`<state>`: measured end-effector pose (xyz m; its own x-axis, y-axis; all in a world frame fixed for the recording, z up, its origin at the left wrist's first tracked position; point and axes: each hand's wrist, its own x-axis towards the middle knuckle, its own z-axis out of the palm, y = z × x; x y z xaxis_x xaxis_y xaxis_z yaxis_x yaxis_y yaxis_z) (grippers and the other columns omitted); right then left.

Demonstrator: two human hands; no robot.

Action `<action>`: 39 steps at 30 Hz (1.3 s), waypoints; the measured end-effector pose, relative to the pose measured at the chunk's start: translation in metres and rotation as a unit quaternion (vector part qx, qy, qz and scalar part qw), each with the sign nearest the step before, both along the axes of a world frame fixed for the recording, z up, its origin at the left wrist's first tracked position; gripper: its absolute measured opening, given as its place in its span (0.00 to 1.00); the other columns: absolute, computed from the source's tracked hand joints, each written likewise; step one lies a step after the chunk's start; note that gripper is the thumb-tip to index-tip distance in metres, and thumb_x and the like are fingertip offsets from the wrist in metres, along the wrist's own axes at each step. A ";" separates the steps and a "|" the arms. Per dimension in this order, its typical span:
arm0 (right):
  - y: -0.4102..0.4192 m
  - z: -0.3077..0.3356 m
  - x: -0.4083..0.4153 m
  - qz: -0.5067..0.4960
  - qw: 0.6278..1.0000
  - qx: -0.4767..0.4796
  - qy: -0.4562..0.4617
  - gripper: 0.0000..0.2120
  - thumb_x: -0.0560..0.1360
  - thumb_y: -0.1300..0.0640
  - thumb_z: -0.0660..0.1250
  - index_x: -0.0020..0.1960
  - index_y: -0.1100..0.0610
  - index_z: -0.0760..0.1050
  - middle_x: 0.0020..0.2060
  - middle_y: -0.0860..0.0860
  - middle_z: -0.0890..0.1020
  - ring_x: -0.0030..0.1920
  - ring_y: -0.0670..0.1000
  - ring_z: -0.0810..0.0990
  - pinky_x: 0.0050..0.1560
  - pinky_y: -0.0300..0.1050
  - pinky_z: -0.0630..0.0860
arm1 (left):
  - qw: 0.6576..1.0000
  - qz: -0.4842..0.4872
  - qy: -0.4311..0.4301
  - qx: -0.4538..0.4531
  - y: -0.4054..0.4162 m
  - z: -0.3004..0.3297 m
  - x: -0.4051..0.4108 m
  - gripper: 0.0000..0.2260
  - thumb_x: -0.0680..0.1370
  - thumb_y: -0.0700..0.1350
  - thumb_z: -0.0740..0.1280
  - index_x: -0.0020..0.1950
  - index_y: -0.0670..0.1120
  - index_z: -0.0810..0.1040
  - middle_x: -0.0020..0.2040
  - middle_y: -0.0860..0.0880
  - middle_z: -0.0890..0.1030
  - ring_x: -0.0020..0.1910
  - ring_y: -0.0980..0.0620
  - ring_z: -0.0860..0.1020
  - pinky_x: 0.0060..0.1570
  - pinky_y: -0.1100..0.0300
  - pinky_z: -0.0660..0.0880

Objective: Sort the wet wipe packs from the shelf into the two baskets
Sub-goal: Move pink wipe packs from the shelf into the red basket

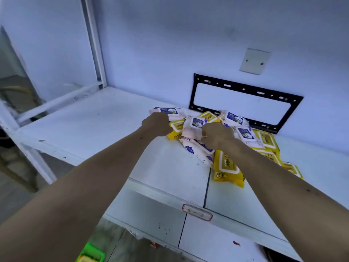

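A heap of wet wipe packs lies on the white shelf (90, 125) against the back wall, several pink-white ones with blue labels and several yellow ones. My left hand (156, 124) is closed on the edge of a yellow pack (176, 129) at the left of the heap. Beside it my right hand (217, 136) grips a pink-white pack (193, 125) in the heap's middle. Another yellow pack (227, 168) lies nearest me, partly under my right forearm. A corner of a green basket (92, 254) shows at the bottom edge, below the shelf.
A black metal bracket (245, 89) is fixed to the wall just behind the heap, with a grey plate (255, 61) above it. A white upright post (92, 40) stands at the shelf's far left corner. The shelf's front edge carries a red-rimmed label (197, 212).
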<state>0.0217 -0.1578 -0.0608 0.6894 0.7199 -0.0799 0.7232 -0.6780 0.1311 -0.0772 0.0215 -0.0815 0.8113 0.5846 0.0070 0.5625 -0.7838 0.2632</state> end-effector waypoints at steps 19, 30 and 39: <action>0.075 -0.029 0.092 -0.226 0.911 0.131 0.319 0.25 0.71 0.37 0.69 0.51 0.59 0.73 0.41 0.56 0.78 0.36 0.53 0.77 0.36 0.44 0.76 | 0.997 -0.042 0.044 -0.040 0.127 -0.036 0.110 0.24 0.79 0.52 0.62 0.73 0.46 0.64 0.68 0.40 0.71 0.66 0.39 0.70 0.63 0.46 0.71; 0.093 -0.022 0.109 -0.291 0.852 0.146 0.409 0.32 0.64 0.47 0.80 0.62 0.59 0.75 0.56 0.59 0.82 0.55 0.59 0.82 0.57 0.55 0.80 | 0.985 -0.050 0.104 -0.132 0.161 -0.061 0.147 0.17 0.72 0.56 0.65 0.49 0.43 0.71 0.44 0.43 0.81 0.44 0.45 0.81 0.49 0.53 0.76; 0.091 -0.029 0.112 -0.290 0.840 0.178 0.422 0.27 0.63 0.48 0.81 0.57 0.57 0.76 0.49 0.55 0.83 0.48 0.56 0.82 0.50 0.51 0.80 | 0.969 -0.018 0.112 -0.218 0.159 -0.057 0.150 0.23 0.64 0.56 0.78 0.50 0.46 0.75 0.42 0.47 0.80 0.40 0.49 0.79 0.40 0.57 0.76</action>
<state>0.1332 -0.0667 -0.0903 0.7384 0.3639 -0.5677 -0.0092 -0.8364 -0.5481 0.0725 0.1808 -0.1389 0.7842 0.4628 -0.4132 0.6176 -0.6459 0.4487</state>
